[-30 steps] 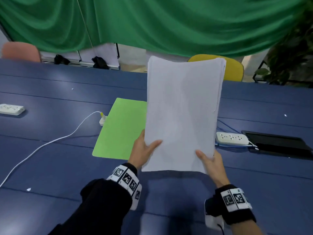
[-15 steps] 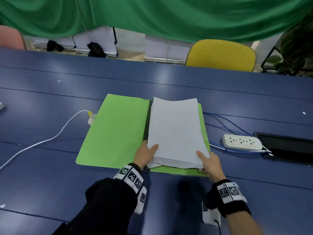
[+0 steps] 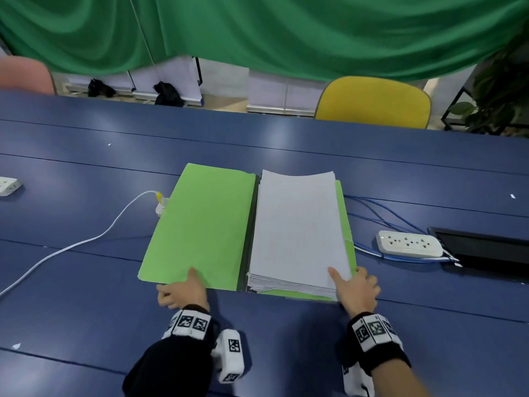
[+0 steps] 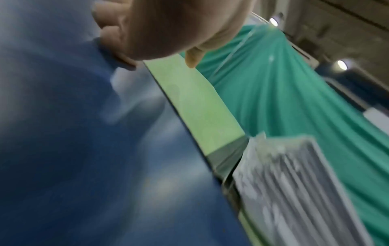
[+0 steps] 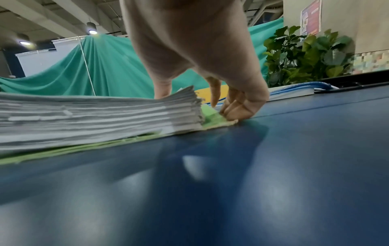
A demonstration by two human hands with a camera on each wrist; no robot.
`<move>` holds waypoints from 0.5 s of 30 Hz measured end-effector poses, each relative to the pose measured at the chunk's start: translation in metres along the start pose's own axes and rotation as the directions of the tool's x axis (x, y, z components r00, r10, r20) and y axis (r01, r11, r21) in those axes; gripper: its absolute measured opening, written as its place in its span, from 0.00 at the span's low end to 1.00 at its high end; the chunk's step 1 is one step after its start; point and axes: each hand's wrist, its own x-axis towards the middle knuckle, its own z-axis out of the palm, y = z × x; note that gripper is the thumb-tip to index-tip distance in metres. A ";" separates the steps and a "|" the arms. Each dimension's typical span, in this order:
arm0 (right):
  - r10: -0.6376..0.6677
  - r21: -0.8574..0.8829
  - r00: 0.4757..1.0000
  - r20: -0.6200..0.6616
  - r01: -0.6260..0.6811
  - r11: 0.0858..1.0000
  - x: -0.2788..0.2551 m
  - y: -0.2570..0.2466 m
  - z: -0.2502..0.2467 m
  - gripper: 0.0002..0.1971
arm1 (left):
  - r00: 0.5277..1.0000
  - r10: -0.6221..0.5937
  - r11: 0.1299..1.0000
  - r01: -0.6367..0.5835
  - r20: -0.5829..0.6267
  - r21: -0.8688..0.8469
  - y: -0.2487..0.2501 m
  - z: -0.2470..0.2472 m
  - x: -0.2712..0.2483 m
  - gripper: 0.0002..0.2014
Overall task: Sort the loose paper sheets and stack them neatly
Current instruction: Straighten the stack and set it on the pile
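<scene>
A thick stack of white paper sheets [image 3: 297, 224] [image 5: 94, 116] [image 4: 294, 183] lies on the right half of an open green folder [image 3: 200, 224] [image 4: 195, 103] [image 5: 212, 116] on the blue table. My right hand [image 3: 352, 282] [image 5: 212, 86] holds the stack's near right corner. Its thumb lies on the top sheet and its fingers curl down onto the folder's edge. At the near edge of the bare left flap, my left hand [image 3: 179, 287] [image 4: 157, 56] pinches the flap, thumb on top and fingers curled at the table.
A white power strip [image 3: 409, 243], blue cables [image 3: 380, 213] and a black flat device [image 3: 486, 250] lie right of the folder. A white cable [image 3: 86, 242] with its plug [image 3: 161, 206] runs to the folder's left edge. A yellow chair [image 3: 372, 101] stands beyond the table.
The stack, held upright in both hands a second ago, now lies flat on the folder's right half. My left hand has left the stack and moved left to the flap's near edge.
</scene>
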 end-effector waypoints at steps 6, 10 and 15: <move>0.050 0.030 0.997 0.063 -0.052 0.998 0.008 0.004 -0.004 0.45 | 0.969 -0.166 0.949 0.208 0.182 -0.238 0.016 -0.011 0.035 0.30; 0.082 0.046 0.989 0.121 -0.088 0.995 0.015 0.005 -0.010 0.45 | 0.938 -0.104 0.916 0.219 0.331 -0.335 0.040 -0.022 0.024 0.32; 0.091 0.050 0.988 0.128 -0.098 0.994 0.017 0.006 -0.005 0.43 | 0.825 0.542 0.759 -0.400 0.159 -0.514 0.028 -0.011 -0.045 0.09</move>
